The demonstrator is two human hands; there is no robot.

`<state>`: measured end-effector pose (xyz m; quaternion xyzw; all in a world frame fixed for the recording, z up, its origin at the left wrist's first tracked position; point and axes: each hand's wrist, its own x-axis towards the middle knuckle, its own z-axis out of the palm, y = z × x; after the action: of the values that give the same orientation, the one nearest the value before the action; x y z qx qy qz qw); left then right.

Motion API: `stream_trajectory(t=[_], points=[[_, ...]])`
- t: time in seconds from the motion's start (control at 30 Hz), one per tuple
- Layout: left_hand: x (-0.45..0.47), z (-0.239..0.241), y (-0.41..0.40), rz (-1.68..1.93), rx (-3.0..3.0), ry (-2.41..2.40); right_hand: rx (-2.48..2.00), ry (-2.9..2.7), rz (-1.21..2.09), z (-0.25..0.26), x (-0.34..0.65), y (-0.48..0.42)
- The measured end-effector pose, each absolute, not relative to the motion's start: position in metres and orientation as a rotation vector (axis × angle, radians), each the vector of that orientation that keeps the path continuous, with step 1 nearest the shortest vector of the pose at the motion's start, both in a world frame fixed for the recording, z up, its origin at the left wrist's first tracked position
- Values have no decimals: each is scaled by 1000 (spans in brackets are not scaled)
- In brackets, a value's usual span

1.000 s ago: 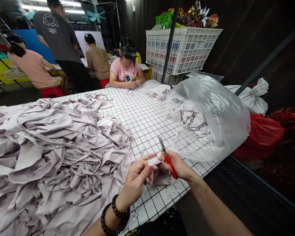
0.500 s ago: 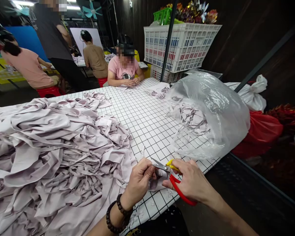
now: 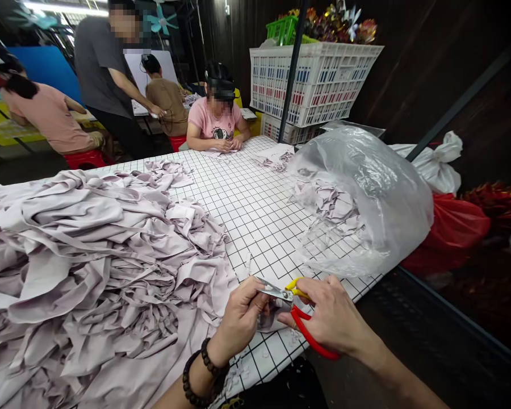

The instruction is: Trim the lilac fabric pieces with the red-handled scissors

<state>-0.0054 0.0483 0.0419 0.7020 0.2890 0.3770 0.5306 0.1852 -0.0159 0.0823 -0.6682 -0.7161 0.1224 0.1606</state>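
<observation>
My right hand grips scissors with red and yellow handles, blades pointing left. My left hand, with bead bracelets on the wrist, pinches a small pale lilac fabric piece at the blades. Both hands are near the front edge of the white gridded table. A big heap of lilac fabric strips lies just left of my left hand.
A clear plastic bag holding cut fabric pieces lies to the right. Behind it stand white crates, a white sack and a red bag. A person in pink sits at the table's far end; others stand behind.
My right hand turned the scissors from pointing up to pointing left at the fabric piece, and its grip moved onto the handles. The standing person behind reached an arm out.
</observation>
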Motion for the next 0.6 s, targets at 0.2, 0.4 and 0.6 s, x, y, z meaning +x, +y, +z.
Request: stream_trajectory(t=[0.2,0.4,0.6], points=[[-8,42,47,879,1632,685,-1905,-2058,392,78,185,-15],[-8,40,45,834,1597,687,-1893,-2061,337,66,190,-15],[-7,38,49,843,1490,687,-1917,-1716,640,49,211,-18]])
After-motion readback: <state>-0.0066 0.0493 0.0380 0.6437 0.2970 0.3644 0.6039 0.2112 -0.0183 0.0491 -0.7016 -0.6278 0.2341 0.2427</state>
